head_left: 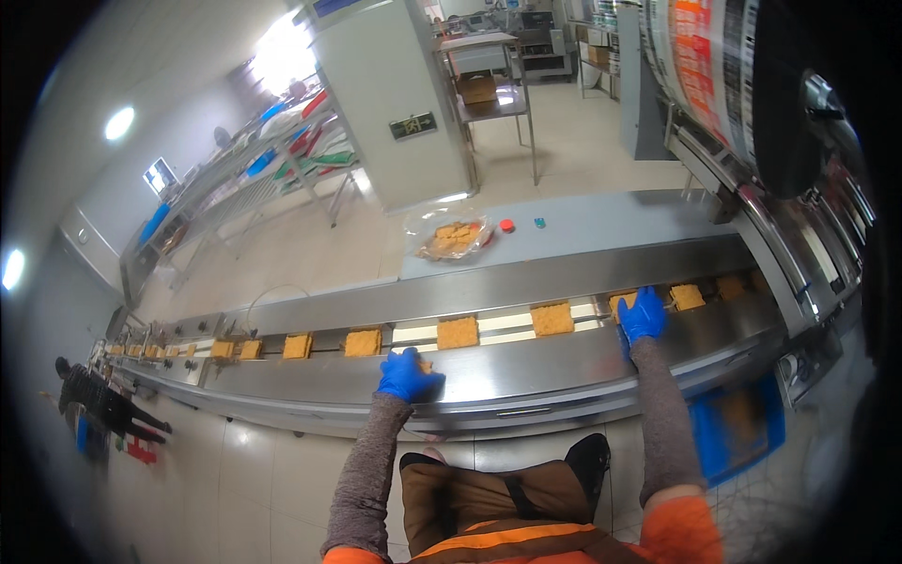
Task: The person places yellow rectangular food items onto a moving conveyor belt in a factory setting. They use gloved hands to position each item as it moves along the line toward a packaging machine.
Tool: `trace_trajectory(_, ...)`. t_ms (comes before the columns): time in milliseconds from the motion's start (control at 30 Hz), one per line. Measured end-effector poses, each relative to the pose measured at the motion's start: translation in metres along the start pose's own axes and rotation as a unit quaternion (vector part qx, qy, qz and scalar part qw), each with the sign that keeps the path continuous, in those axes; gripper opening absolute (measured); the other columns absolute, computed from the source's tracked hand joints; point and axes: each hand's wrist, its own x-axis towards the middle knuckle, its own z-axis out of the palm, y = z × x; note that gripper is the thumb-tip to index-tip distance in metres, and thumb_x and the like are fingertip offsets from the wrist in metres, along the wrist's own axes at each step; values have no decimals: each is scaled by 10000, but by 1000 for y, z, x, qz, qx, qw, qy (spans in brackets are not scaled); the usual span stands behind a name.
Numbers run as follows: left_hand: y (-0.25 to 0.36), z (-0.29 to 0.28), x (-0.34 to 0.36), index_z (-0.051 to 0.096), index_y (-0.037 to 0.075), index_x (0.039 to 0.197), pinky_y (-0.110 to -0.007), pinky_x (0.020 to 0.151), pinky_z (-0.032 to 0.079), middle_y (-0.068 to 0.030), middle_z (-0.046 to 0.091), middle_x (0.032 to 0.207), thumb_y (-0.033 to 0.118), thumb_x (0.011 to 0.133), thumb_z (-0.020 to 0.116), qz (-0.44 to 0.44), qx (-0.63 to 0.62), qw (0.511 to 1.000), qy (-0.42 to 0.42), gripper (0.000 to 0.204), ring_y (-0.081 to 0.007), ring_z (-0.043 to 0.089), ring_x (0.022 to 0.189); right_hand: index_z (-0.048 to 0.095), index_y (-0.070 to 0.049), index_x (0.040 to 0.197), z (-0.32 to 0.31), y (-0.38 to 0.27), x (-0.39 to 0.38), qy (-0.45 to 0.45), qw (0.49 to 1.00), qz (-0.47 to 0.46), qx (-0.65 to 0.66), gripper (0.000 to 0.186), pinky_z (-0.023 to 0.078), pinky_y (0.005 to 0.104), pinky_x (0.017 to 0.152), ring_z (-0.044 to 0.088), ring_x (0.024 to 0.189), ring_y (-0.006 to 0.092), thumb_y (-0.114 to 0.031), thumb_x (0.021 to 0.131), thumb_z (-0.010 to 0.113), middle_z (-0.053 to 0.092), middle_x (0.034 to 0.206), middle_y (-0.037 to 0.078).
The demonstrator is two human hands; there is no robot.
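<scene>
A row of square golden-brown biscuits (pixel 458 332), spaced apart and some looking stacked, lies along the conveyor channel (pixel 505 323). My left hand (pixel 409 375), in a blue glove, is closed around a biscuit (pixel 426 368) on the steel ledge nearest me; most of that biscuit is hidden. My right hand (pixel 644 316), gloved in blue too, grips a biscuit (pixel 617 303) in the channel with its fingers over the right side. Between my hands sits another biscuit (pixel 552 319), and one more (pixel 687 297) lies just right of my right hand.
Behind the conveyor, a clear bag of biscuit pieces (pixel 454 239) rests on a grey tabletop (pixel 583 226) with a red cap (pixel 507 226). A large printed film roll (pixel 700 75) stands at the right. Below it is a blue crate (pixel 777 414). A person (pixel 103 397) stands far left.
</scene>
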Motion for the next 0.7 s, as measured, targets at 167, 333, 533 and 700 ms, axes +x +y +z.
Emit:
trace_trajectory(167, 0, -10, -1, 658, 97, 1167, -446, 951, 492, -213, 682, 1081, 530, 609, 788, 51, 18, 996, -73, 718, -368, 632, 1054, 650, -2, 1056, -1, -5, -7, 105, 984, -141, -11, 370, 511, 496, 843, 619, 987, 390, -294, 830, 667, 623, 1136, 214)
trace_trajectory(333, 34, -22, 0, 646, 94, 1187, -428, 970, 501, -244, 656, 1106, 518, 595, 805, 34, 62, 992, -105, 745, -390, 626, 1055, 673, -5, 794, -9, -5, -12, 22, 983, -168, 75, 230, 496, 517, 787, 632, 882, 380, -234, 812, 657, 652, 1008, 227)
trace_trajectory(533, 69, -31, 76, 575, 79, 1323, -395, 923, 533, -198, 686, 1144, 364, 622, 791, -34, -204, 971, -119, 787, -333, 665, 1067, 675, -13, 811, 8, -8, -20, 20, 998, -20, 60, 343, 513, 482, 783, 657, 796, 394, -353, 778, 704, 680, 831, 233)
trace_trajectory(700, 93, 6, 169, 594, 81, 1298, -394, 966, 507, -221, 635, 1238, 395, 603, 782, 4, -157, 986, -53, 785, -340, 603, 1176, 617, 37, 1128, -15, -30, -13, -44, 997, 20, 62, 558, 452, 502, 940, 615, 1032, 389, -398, 790, 705, 631, 1131, 252)
